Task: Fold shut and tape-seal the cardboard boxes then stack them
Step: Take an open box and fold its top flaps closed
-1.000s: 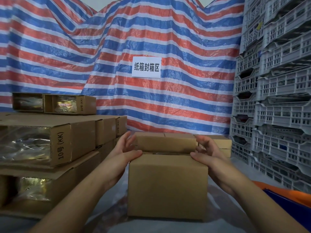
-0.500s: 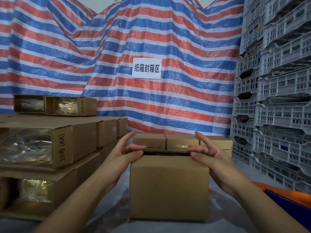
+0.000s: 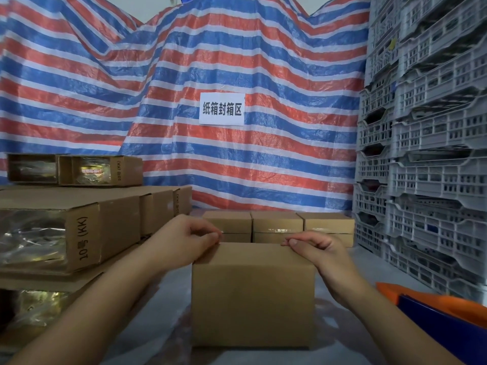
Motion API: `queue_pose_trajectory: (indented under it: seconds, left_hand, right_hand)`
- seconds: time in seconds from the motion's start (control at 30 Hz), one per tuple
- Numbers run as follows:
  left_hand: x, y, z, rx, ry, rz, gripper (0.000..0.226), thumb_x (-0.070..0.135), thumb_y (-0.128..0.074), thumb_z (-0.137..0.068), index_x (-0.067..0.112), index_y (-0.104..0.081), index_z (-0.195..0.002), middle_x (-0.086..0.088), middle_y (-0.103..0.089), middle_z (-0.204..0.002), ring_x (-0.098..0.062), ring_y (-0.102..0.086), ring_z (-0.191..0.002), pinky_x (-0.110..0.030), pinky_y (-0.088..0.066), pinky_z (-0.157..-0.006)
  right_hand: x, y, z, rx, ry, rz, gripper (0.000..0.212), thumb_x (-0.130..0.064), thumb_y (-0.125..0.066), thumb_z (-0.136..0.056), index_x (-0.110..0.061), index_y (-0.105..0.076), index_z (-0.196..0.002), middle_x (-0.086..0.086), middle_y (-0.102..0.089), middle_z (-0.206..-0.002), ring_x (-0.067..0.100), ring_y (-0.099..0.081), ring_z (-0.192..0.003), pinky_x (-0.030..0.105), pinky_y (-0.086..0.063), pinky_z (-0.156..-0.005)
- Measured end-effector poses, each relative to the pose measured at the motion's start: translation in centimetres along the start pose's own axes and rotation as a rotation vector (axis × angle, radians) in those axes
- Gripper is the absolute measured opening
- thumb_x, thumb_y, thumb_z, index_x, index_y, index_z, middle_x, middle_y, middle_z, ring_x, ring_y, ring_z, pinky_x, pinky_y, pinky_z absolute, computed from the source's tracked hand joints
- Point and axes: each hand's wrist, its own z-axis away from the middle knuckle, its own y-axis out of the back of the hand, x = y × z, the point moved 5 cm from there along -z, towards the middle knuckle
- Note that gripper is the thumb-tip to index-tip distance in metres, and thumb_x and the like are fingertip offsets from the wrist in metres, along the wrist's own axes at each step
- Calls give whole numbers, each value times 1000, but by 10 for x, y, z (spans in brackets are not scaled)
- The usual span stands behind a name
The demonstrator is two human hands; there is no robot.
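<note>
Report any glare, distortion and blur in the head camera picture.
Head view: glare spots sit on the clear plastic wrap of the flat cardboard bundles at left and on the shiny tape of the small brown boxes behind; wide-angle bending bows the grey plastic crate stack at right; the left hand, right hand and plain brown cardboard box look fairly sharp, lit evenly.

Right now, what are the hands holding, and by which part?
Both hold the cardboard box at its top edge: the left hand curls over the left corner, the right hand over the right corner.
</note>
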Motion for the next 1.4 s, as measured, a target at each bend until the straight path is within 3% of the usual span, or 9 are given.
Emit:
queue_pose_trajectory:
  seconds: [0.13,0.27,0.47,0.63,0.7,0.9,1.03,1.27,1.4]
  left_hand:
    - [46,-18,-6,-144,-111,-324,59,67,-38,-93,40,-37,-145,12,-52,-138,-10,-48,-128,-30,-35,-102]
    - [53,-54,-1,-488,-130,-616,108,97,-17,-64,40,0,-155,13,-1,-165,-16,-1,-151,-44,-6,-117]
    - [45,-62,3,-507,-140,-668,97,87,-35,-78,38,-4,-156,12,-7,-165,-15,-11,-150,-43,-14,-120]
    - [45,-62,5,-459,-185,-665,86,78,-37,-87,37,-7,-156,11,-13,-164,-15,-16,-149,-43,-17,-120]
    - [47,-64,4,-455,-196,-641,82,75,-40,-88,38,-11,-156,11,-17,-163,-15,-22,-147,-46,-21,-120]
    - [47,-65,6,-437,-245,-614,75,73,-40,-89,40,-17,-153,14,-24,-160,-12,-28,-145,-45,-24,-119]
    - [44,-66,8,-373,-256,-670,85,76,-38,-87,32,-13,-156,11,-17,-163,-11,-20,-148,-41,-19,-121]
    - [45,-60,19,-280,-284,-591,66,73,-44,-87,38,-42,-143,13,-50,-142,-8,-51,-122,-35,-45,-105]
    - [42,-58,13,-284,-263,-647,70,75,-36,-88,33,-41,-144,8,-51,-143,-11,-53,-120,-36,-47,-103]
  right_hand:
    - [0,2,2,-10,3,3,18,-14,-70,-87,-27,-82,-90,6,-78,-95,17,-73,-93,21,-55,-77]
    - [-2,1,1,3,21,-1,15,-22,-72,-81,-28,-81,-90,6,-78,-95,21,-72,-95,30,-55,-83]
    - [-5,1,0,-44,-30,90,21,-3,-65,-93,-21,-77,-95,4,-78,-94,17,-72,-98,23,-54,-83]
    - [-46,-21,0,-228,-21,540,17,-39,-47,-104,-48,-61,-107,-41,-56,-105,-19,-54,-98,6,-46,-81]
    - [-64,-35,-1,-353,-9,729,27,-41,-36,-106,-38,-57,-122,-31,-51,-120,-14,-50,-100,3,-41,-77]
    - [-56,-64,-3,-682,-88,1251,42,-34,-25,-109,-19,-41,-146,9,-38,-154,26,-30,-145,44,-26,-119]
    - [-44,-63,-2,-609,-137,1144,51,-42,-20,-108,-23,-35,-153,2,-38,-157,18,-35,-143,41,-27,-120]
    - [-49,-62,1,-626,-181,1124,49,-42,-20,-108,-19,-53,-134,7,-55,-139,22,-50,-125,41,-36,-110]
    - [-60,-39,-4,-310,-110,1045,45,-55,-22,-104,-27,-58,-101,-3,-61,-102,17,-57,-103,34,-41,-87]
